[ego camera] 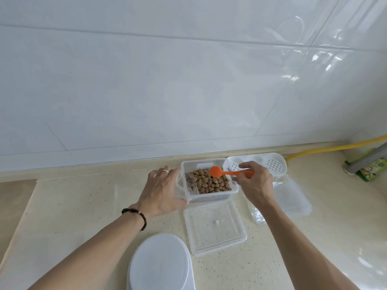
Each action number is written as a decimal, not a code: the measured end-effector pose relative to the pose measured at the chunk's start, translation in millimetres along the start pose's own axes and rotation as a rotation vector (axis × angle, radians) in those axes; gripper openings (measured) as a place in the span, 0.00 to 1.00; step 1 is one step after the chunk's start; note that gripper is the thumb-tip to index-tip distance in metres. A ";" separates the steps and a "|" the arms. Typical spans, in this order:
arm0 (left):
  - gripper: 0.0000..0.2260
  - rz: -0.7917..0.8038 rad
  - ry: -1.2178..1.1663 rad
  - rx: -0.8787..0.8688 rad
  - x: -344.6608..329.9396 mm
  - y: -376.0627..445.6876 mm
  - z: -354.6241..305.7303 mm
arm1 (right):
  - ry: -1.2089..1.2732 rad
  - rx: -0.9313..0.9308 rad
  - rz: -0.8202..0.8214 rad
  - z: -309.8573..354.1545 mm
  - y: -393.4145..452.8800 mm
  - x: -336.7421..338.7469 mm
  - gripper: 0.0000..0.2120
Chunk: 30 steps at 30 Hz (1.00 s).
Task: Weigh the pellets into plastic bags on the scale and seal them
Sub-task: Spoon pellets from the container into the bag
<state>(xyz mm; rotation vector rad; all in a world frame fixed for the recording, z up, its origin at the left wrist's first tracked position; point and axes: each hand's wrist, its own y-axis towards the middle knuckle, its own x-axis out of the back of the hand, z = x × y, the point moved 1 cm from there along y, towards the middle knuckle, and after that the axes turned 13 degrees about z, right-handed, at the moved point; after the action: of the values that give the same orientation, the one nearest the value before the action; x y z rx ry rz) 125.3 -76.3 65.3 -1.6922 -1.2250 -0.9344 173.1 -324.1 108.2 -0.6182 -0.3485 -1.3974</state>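
Observation:
A clear plastic box (234,190) of brown pellets (211,183) stands near the wall. My left hand (161,190) is against its left side and holds a thin clear plastic bag (179,188) there. My right hand (254,181) grips the handle of an orange scoop (216,171), whose round bowl hovers over the pellets. The white scale (161,263) with its round platform lies close to me, nothing on it. A pile of clear plastic bags (293,197) lies to the right of the box.
The box's clear lid (213,227) lies upside down in front of the box. A white perforated tray (272,164) sits behind my right hand. A yellow hose (335,147) and a green packet (372,170) are at the far right by the tiled wall.

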 end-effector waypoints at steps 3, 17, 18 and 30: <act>0.38 0.007 0.010 -0.024 -3.0 11.5 -1.1 | -0.073 0.001 -0.035 -1.8 -1.1 8.0 0.08; 0.41 -0.014 0.094 -0.002 -12.2 23.6 9.7 | 0.404 -0.335 -0.032 -28.8 0.7 -41.2 0.11; 0.42 -0.015 0.101 0.002 -12.0 24.1 9.3 | 0.448 -0.350 -0.056 -30.9 -0.1 -39.1 0.11; 0.42 -0.013 0.090 0.038 -8.4 34.9 -12.1 | 0.649 -0.305 -0.120 -27.9 -7.9 -1.4 0.10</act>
<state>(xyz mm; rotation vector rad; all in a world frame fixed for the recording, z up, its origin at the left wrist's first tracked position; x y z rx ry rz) 155.6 -96.8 55.6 -1.5972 -1.1877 -0.9782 161.6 -339.9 86.7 -0.3587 0.3559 -1.6961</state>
